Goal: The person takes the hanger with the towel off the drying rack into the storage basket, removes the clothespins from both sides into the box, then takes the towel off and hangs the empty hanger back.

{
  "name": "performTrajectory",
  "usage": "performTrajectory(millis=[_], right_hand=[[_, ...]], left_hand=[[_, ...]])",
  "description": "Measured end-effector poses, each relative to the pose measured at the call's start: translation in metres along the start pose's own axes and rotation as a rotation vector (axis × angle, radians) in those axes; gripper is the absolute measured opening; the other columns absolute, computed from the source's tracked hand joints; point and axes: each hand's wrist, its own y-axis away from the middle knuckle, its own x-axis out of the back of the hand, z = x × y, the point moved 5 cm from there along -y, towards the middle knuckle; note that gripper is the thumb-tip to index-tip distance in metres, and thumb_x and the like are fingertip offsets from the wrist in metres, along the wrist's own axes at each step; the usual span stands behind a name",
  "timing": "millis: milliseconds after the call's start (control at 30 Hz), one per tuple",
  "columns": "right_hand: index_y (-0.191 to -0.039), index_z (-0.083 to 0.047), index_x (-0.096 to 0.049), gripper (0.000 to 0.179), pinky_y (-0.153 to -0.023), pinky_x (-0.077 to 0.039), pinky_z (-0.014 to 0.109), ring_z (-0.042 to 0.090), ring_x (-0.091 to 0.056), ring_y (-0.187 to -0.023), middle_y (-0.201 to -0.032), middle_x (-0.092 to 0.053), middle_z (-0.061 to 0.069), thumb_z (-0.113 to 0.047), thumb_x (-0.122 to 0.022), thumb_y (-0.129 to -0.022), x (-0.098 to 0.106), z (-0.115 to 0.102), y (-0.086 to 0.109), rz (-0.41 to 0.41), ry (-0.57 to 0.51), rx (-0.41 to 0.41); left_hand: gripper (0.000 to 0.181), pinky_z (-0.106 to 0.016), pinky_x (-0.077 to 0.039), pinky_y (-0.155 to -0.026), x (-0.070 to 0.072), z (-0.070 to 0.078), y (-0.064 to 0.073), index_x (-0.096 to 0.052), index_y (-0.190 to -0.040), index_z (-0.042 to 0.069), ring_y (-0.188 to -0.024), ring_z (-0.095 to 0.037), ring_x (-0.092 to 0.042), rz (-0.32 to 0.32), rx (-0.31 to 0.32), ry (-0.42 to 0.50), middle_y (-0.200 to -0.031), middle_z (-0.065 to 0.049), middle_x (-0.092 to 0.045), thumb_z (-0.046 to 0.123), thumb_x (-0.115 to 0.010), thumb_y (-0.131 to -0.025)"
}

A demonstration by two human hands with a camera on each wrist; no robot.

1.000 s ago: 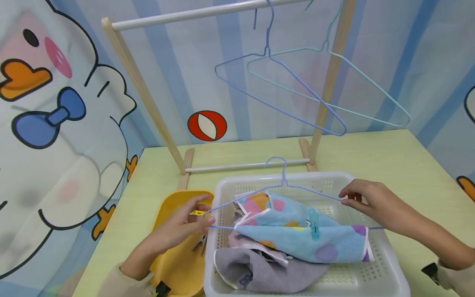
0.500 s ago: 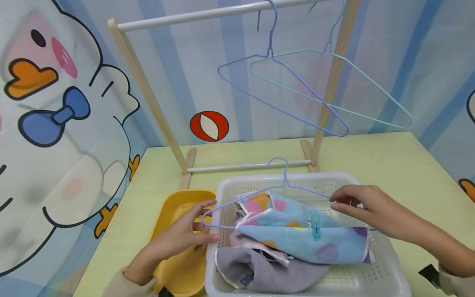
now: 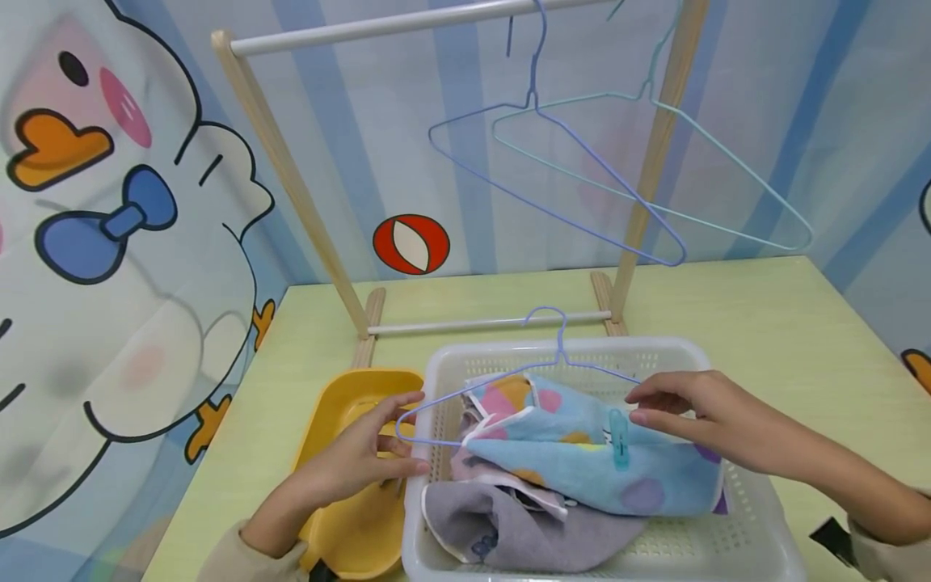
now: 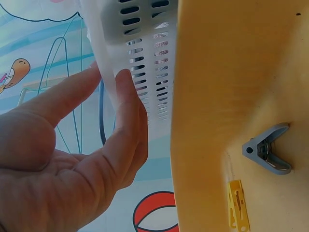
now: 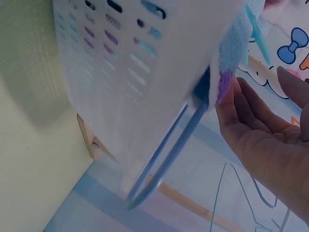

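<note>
In the head view, a lilac wire hanger (image 3: 560, 356) lies across the white basket (image 3: 476, 350) with a blue patterned towel (image 3: 582, 477) folded over its bottom bar. A teal clothespin (image 3: 619, 439) sits on the towel. My left hand (image 3: 367, 457) is at the basket's left rim beside the hanger's end, its fingers loosely bent and apart from the thumb. Over the towel's right part hovers my right hand (image 3: 716, 416), fingertips close to the clothespin. In the right wrist view, its thumb stands apart from the fingers, near the towel's purple corner (image 5: 224, 87).
A grey towel (image 3: 538, 529) lies in the basket. To the left, a yellow tray (image 3: 342, 517) holds a grey clip (image 4: 268, 150) and a yellow clothespin (image 4: 237, 205). Behind stands a rack (image 3: 407, 28) with a blue hanger (image 3: 560, 218) and a mint hanger (image 3: 735, 162).
My right hand has moved left, from the hanger's right arm to over the towel near the teal clothespin. My left fingers have loosened from the hanger's left end.
</note>
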Motion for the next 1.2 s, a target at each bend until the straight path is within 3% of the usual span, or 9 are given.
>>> performTrajectory(millis=[300, 600, 1000, 1200], right_hand=[[-0.124, 0.009, -0.062, 0.038, -0.077, -0.056, 0.028, 0.01, -0.065, -0.094, -0.107, -0.069, 0.002, -0.02, -0.064, -0.1, -0.017, -0.002, -0.009, -0.096, -0.215, -0.039], [-0.112, 0.007, -0.066, 0.028, -0.071, -0.055, 0.027, 0.011, -0.066, -0.082, -0.093, -0.069, 0.0, -0.016, -0.068, -0.097, -0.023, 0.001, -0.014, -0.066, -0.259, -0.053], [-0.096, -0.005, -0.065, 0.003, -0.062, -0.051, 0.028, 0.016, -0.062, -0.072, -0.082, -0.067, 0.003, -0.007, -0.064, -0.098, -0.021, -0.004, -0.01, -0.017, -0.355, 0.082], [-0.091, -0.012, -0.065, 0.01, -0.061, -0.052, 0.028, 0.016, -0.063, -0.071, -0.079, -0.069, 0.001, -0.005, -0.063, -0.098, -0.016, -0.01, -0.005, 0.055, -0.311, 0.106]], left_hand=[[0.082, -0.035, -0.056, -0.069, 0.0, 0.0, -0.001, -0.025, -0.153, -0.001, -0.099, -0.029, -0.066, -0.002, 0.013, -0.019, -0.137, -0.026, -0.04, 0.011, -0.076, -0.09], [0.082, -0.036, -0.057, -0.07, -0.001, 0.002, 0.0, -0.025, -0.154, -0.002, -0.099, -0.029, -0.066, -0.001, 0.012, -0.032, -0.138, -0.027, -0.039, 0.011, -0.075, -0.091], [0.08, -0.026, -0.05, -0.057, -0.004, 0.005, 0.002, -0.024, -0.154, -0.003, -0.089, -0.025, -0.065, 0.006, 0.0, -0.054, -0.134, -0.026, -0.042, 0.011, -0.073, -0.092], [0.082, -0.026, -0.05, -0.057, -0.005, 0.008, 0.004, -0.021, -0.154, -0.005, -0.087, -0.025, -0.065, 0.012, -0.009, -0.055, -0.134, -0.026, -0.043, 0.011, -0.073, -0.093]])
